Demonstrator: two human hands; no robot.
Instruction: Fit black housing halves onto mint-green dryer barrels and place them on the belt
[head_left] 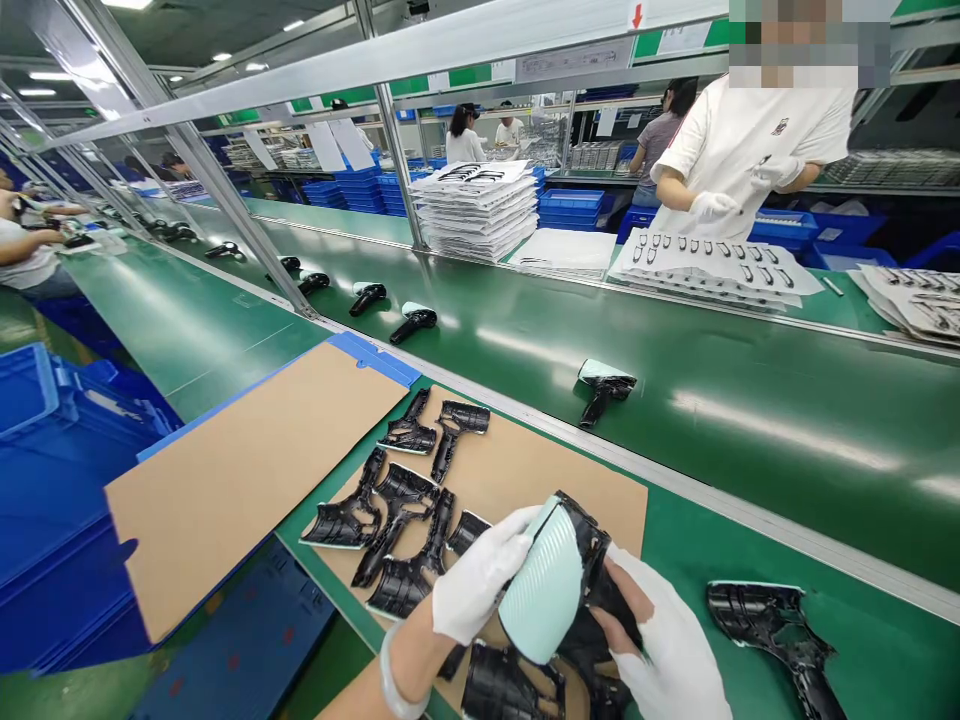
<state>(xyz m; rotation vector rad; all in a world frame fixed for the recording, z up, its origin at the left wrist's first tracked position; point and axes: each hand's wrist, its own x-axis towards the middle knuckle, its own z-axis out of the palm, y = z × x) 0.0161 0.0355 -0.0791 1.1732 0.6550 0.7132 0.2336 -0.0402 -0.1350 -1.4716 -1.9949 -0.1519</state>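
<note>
Gloved left hand (484,575) and right hand (664,635), fingers closed on opposite sides of a mint-and-black pistol-shaped housing (544,590), held over black housing shells (405,485) on a cardboard sheet (555,465); apparent step: handling or checking the housing; any turn calls for steady two-sided support

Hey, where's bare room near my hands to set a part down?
The left cardboard sheet, beside the blue bins, is bare. So is the green bench between your right hand and the rightmost black housing. It's crowded around your left hand, among the other housings.
</note>
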